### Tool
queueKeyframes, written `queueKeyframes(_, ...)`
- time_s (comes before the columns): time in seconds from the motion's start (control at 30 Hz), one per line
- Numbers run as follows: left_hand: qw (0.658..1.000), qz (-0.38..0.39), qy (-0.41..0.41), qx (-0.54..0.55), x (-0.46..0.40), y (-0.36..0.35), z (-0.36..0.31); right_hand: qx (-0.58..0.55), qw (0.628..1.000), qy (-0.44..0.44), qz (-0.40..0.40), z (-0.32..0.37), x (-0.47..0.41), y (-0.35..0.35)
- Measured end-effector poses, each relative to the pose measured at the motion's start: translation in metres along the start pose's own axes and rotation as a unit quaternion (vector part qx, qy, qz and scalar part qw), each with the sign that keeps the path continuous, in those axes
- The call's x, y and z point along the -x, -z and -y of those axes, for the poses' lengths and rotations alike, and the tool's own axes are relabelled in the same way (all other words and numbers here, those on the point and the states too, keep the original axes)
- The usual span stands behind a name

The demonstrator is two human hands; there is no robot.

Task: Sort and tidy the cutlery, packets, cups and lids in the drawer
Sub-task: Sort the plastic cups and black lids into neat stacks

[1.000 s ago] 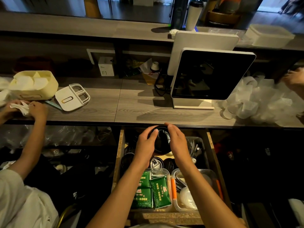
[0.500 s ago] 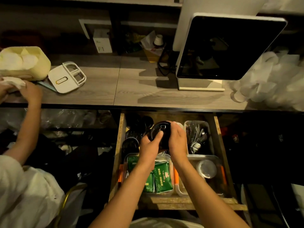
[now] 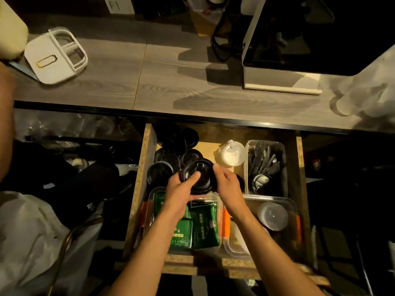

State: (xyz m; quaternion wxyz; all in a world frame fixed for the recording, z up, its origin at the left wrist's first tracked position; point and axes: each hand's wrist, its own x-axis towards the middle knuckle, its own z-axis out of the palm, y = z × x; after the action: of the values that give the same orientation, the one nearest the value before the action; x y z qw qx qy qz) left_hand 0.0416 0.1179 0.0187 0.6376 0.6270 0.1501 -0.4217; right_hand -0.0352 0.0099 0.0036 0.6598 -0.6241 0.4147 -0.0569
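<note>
Head view: both hands over the open wooden drawer (image 3: 136,201), holding a stack of black round plastic cup lids (image 3: 197,175) between them. Left hand (image 3: 181,194) grips the stack's left side, thumb curled over the top lid; right hand (image 3: 229,184) grips the right side, fingers wrapped round the rim. Stack sits above the drawer's middle, just right of more loose black lids (image 3: 171,154) piled at the back-left corner. Clear domed lid (image 3: 230,154) lies at back centre. Clear plastic tub of black cutlery (image 3: 266,161) stands at the back-right corner. Clear tub of green packets (image 3: 199,223) is at the front-left, under the left forearm; clear orange-clipped tub (image 3: 275,214) with a small translucent cup is at the front-right. Grey wood-grain counter (image 3: 171,82) above carries a white square lid (image 3: 55,55) and a tablet screen (image 3: 310,39).
</note>
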Motion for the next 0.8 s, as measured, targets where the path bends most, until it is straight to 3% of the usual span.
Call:
queueKeyframes(0.1, 0.997, -0.045, 0.010, 0.060, -0.017, 0.022, 0.004, -0.080, 0.993, -0.073, -0.043, -0.010, -0.024, 0.014)
queueKeyframes(0.2, 0.992, -0.075, 0.020, 0.100, -0.031, 0.045, 0.005, -0.070, 0.990, -0.086, -0.082, -0.018, -0.044, 0.030)
queueKeyframes(0.37, 0.986, -0.071, 0.029, 0.146, -0.043, 0.052, 0.000, 0.131, 0.988, -0.076, -0.002, -0.042, -0.074, 0.029)
queueKeyframes(0.57, 0.990, -0.087, 0.011, 0.107, -0.065, 0.058, 0.010, 0.369, 0.920, -0.043, 0.125, -0.073, -0.110, 0.005)
queueKeyframes(0.67, 0.992, -0.085, -0.002, 0.088, -0.069, 0.060, 0.013, 0.433, 0.892, -0.030, 0.125, -0.086, -0.119, -0.001)
queueKeyframes(0.8, 0.992, -0.080, 0.011, 0.097, -0.068, 0.060, 0.014, 0.407, 0.909, -0.012, 0.088, -0.086, -0.117, 0.003)
